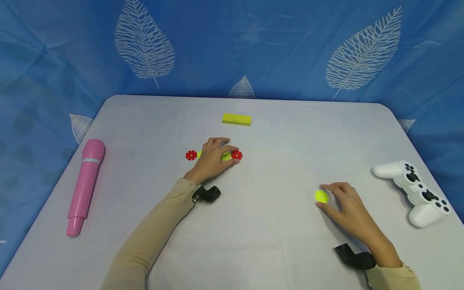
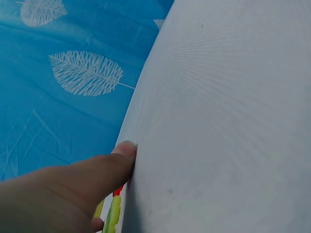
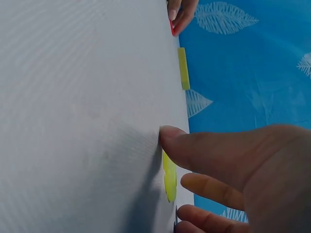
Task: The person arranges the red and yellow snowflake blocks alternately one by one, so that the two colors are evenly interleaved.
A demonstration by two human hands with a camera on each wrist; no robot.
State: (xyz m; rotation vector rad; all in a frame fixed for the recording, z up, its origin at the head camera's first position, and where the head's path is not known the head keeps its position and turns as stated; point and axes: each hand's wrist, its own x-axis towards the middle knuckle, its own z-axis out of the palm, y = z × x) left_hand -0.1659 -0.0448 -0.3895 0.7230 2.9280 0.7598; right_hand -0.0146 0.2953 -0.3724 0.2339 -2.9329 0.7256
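A row of small flat notched discs lies across the middle of the table in the head view. A red disc [image 1: 191, 155] marks its left end, and yellow-green shows beside it, partly under my left hand [image 1: 212, 158]. That hand's thumb and index finger pinch the edges of another red disc [image 1: 237, 155] at the right end, next to a yellow-green disc [image 1: 226, 156]. My right hand [image 1: 349, 209] is spread around a bright yellow disc [image 1: 321, 196] on the table, thumb on one side and index finger on the other. The yellow disc [image 3: 170, 179] also shows below the thumb in the right wrist view.
Behind the row lies a yellow rectangular block [image 1: 237, 119]. A pink microphone-shaped object [image 1: 86, 187] is at the left, and a white game controller [image 1: 413, 193] at the right. The white table [image 1: 275, 249] ends against a blue leaf-patterned cloth [image 1: 253, 36].
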